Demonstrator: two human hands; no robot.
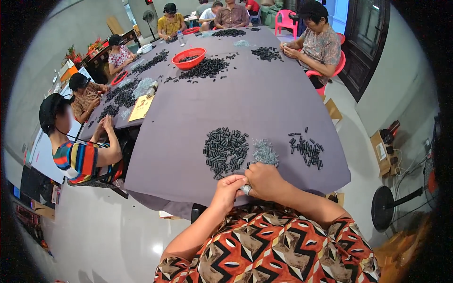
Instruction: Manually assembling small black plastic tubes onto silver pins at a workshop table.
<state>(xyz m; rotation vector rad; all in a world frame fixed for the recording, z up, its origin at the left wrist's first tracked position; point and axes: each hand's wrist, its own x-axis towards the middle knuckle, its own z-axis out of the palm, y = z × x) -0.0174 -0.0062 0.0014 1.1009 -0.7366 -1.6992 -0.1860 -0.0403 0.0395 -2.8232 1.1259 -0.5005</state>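
Close together at the table's near edge, my left hand (228,189) and my right hand (265,180) meet with fingers pinched. What sits between the fingertips is hidden. A small silvery-clear bit (246,189) shows below my right hand's fingers; I cannot tell what it is. Just beyond my left hand lies a big round pile of short black tubular pieces (225,150). Right of it, in front of my right hand, is a heap of small clear pieces (265,153). Farther right, more loose black pieces (307,150) are scattered.
A grey cloth covers the long table (212,106). On it stand a red basket (188,57) among black pieces and a yellow printed sheet (141,108). Several people work around it, one in a striped shirt (85,158) at left. A black fan (383,207) stands at right.
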